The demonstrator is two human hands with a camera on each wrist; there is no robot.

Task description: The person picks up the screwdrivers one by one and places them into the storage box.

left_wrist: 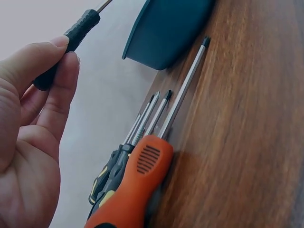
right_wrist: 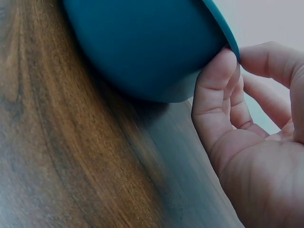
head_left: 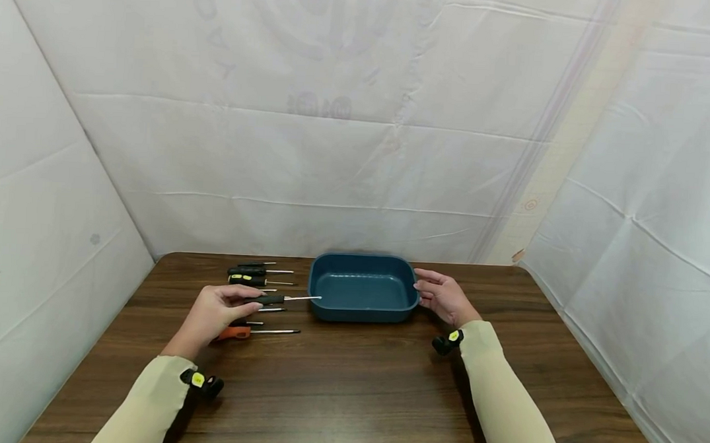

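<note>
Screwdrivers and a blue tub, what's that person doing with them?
A person sits at a brown table. Their left hand pinches a thin black screwdriver, lifted off the table, its metal tip pointing over the rim of the blue tub. Their right hand touches the tub's right side. The tub looks empty. More screwdrivers lie in a row left of it, including an orange-handled one nearest the person.

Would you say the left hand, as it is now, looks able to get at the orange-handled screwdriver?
Probably not at once: the left hand already pinches a black screwdriver, though the orange-handled screwdriver lies uncovered just beside it.
</note>
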